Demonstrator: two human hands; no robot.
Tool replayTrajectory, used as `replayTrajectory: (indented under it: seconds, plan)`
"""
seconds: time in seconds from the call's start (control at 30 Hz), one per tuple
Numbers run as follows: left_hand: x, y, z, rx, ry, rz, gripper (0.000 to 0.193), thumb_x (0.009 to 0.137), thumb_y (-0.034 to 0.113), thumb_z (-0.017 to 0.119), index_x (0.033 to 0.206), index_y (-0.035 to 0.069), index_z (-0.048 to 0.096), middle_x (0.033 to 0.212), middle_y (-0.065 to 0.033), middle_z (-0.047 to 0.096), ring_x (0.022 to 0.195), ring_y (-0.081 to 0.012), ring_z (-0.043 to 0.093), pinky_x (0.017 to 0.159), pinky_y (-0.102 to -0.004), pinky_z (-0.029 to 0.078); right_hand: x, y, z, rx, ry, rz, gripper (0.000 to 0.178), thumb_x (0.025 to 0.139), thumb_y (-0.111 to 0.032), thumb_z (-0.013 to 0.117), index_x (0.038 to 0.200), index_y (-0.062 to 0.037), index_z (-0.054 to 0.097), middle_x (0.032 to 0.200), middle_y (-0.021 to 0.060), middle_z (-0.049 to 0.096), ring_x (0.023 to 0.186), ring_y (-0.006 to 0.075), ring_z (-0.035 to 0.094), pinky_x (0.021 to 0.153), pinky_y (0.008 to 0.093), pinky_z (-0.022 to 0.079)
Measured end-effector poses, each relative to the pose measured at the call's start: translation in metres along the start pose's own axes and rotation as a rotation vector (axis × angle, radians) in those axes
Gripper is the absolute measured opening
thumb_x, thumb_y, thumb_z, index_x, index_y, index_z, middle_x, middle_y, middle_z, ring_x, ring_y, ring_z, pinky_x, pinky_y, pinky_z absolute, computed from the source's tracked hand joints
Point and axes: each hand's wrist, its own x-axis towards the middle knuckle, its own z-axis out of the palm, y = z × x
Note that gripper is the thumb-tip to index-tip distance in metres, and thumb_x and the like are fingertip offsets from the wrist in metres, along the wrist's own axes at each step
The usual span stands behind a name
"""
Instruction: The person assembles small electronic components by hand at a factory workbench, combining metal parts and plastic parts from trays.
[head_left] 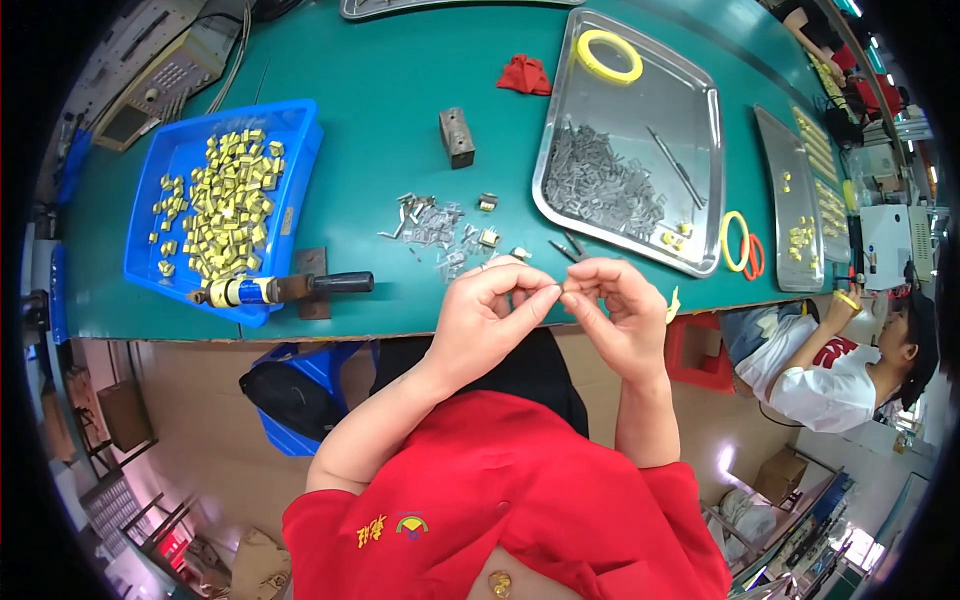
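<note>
My left hand (492,318) and my right hand (622,318) meet over the table's front edge. Thumb and forefinger are pinched on each, the tips nearly touching. Whatever lies between them is too small to make out. Just beyond my fingers are the dark tips of a plier-like tool (568,248), its rest hidden behind my right hand. A loose pile of small clear and silvery pieces (430,222) lies ahead of my left hand. Beside that pile sit a few small yellow-wrapped blocks (489,238). Close to my right hand, a yellow strip (673,304) hangs at the table edge.
At left stands a blue bin (300,165) of yellow blocks, with a black-handled clamp (343,283) before it. A metal tray (712,150) holds grey pieces and a yellow ring. A metal block (456,138) and red cloth (524,75) lie farther back. Another person (815,365) sits at right.
</note>
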Motion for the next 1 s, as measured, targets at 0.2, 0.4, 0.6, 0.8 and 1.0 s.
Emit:
replayTrajectory:
  seconds: [0.2, 0.4, 0.6, 0.8, 1.0]
  plan:
    - [-0.034, -0.009, -0.009, -0.057, 0.002, -0.255, 0.005, 0.089, 0.0, 0.067, 0.091, -0.003, 0.069, 0.091, -0.0006, 0.061, 0.068, -0.0003, 0.05, 0.056, -0.017, 0.037, -0.017, -0.002, 0.02, -0.45, -0.128, -0.312, 0.032, 0.075, 0.008, 0.073, 0.106, 0.0016, 0.067, 0.087, 0.0119, 0.068, 0.073, 0.0238, 0.065, 0.064, 0.0325, 0.052]
    - [-0.047, -0.009, -0.015, 0.476, 0.12, 0.067, 0.027, 0.079, 0.007, 0.078, 0.104, 0.001, 0.067, 0.087, -0.0048, 0.064, 0.065, -0.0118, 0.056, 0.057, -0.0245, 0.045, -0.024, 0.01, 0.022, -0.549, -0.117, -0.263, 0.03, 0.075, 0.008, 0.073, 0.103, 0.0007, 0.068, 0.088, 0.0118, 0.067, 0.074, 0.0236, 0.066, 0.062, 0.0316, 0.052]
    - [-0.034, -0.024, -0.013, 0.919, 0.225, 0.249, 0.056, 0.072, 0.01, 0.083, 0.123, 0.004, 0.06, 0.096, -0.0061, 0.067, 0.076, -0.0206, 0.061, 0.07, -0.0327, 0.051, -0.002, 0.019, 0.016, -0.506, -0.106, -0.069, 0.028, 0.077, 0.008, 0.071, 0.104, -0.0008, 0.068, 0.089, 0.0087, 0.063, 0.071, 0.018, 0.061, 0.055, 0.0274, 0.047]
    - [-0.031, -0.021, -0.015, 0.806, 0.145, 0.161, 0.053, 0.078, 0.006, 0.075, 0.128, 0.007, 0.057, 0.099, -0.0004, 0.069, 0.076, -0.0185, 0.063, 0.066, -0.0316, 0.053, 0.005, 0.022, 0.024, -0.51, -0.167, -0.088, 0.028, 0.076, 0.009, 0.07, 0.103, 0.0008, 0.068, 0.089, 0.0107, 0.062, 0.074, 0.0242, 0.061, 0.061, 0.0312, 0.048]
    - [-0.028, -0.019, -0.02, 0.722, 0.106, 0.106, 0.062, 0.073, -0.001, 0.078, 0.131, 0.004, 0.056, 0.1, -0.0053, 0.071, 0.072, -0.0165, 0.061, 0.071, -0.03, 0.052, 0.01, 0.027, 0.026, -0.469, -0.202, -0.109, 0.028, 0.075, 0.01, 0.07, 0.102, 0.0013, 0.067, 0.09, 0.0121, 0.062, 0.076, 0.0262, 0.062, 0.063, 0.0338, 0.05]
